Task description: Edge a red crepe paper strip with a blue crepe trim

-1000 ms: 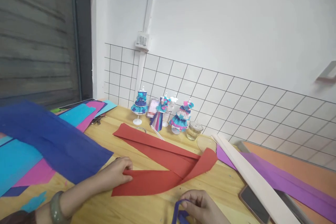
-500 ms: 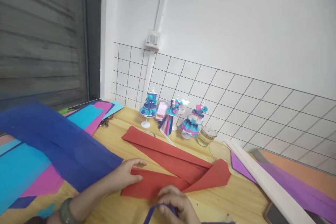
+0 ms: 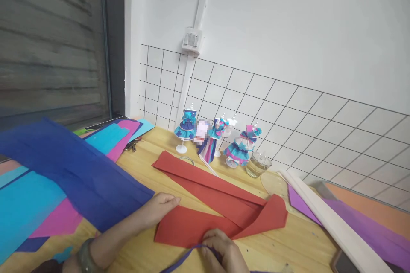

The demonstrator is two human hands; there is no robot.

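Note:
Folded red sheet material [image 3: 195,226] lies across the wooden table in front of me. My left hand [image 3: 162,209], with a bangle at the wrist, is closed at its left end; thumb and fingers are pressed together. Whether they pinch the red edge or something else is hidden. My right hand [image 3: 222,251] is closed on a narrow dark blue strip [image 3: 182,260], just below the red piece's near edge. The strip trails down to the left out of view. A wide dark blue sheet [image 3: 96,183] lies left of my left hand.
Light blue [image 3: 35,200] and pink sheets [image 3: 59,219] are spread at the left. Behind the red piece stand several small dress forms [image 3: 188,126] in paper-like dresses and a glass jar [image 3: 258,165]. A long pale roll [image 3: 336,217] and purple sheets [image 3: 368,226] lie right.
My left hand's fingers were apart and are now pressed together. The blue strip at my right hand is drawn out straighter to the left. The view has shifted slightly.

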